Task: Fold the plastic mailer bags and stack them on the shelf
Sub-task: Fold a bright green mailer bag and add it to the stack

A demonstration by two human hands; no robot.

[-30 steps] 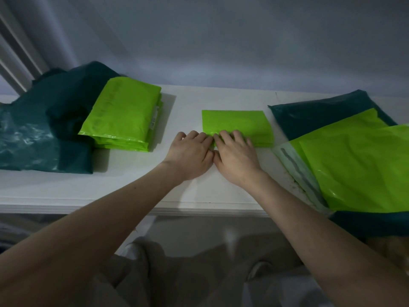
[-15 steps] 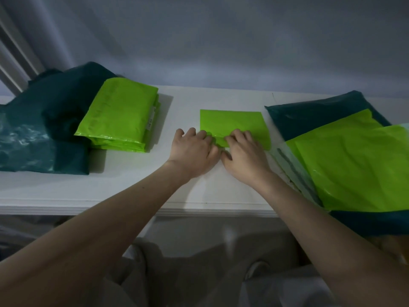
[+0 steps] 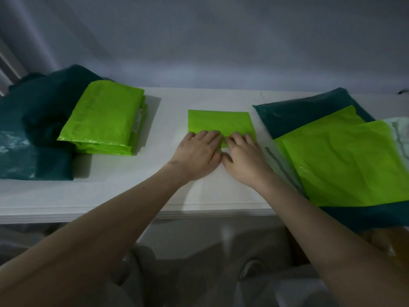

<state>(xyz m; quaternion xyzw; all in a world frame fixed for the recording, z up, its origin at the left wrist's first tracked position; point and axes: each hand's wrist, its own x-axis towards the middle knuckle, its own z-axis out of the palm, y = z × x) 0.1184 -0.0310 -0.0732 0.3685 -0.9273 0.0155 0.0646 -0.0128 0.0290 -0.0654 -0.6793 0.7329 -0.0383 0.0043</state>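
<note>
A folded lime-green mailer bag (image 3: 220,120) lies flat in the middle of the white shelf (image 3: 124,191). My left hand (image 3: 197,155) and my right hand (image 3: 244,159) sit side by side, fingers flat, pressing on the bag's near edge. A stack of folded lime-green bags (image 3: 104,120) stands to the left. At the right lie unfolded lime-green bags (image 3: 345,165) on top of dark teal bags (image 3: 303,114).
A heap of dark teal bags (image 3: 33,129) fills the far left of the shelf, behind the folded stack. A grey wall rises behind the shelf. Below the shelf's front edge are my legs in grey cloth.
Both hands have shifted slightly along the near edge of the folded bag while pressing it; the bag stays in the same place.
</note>
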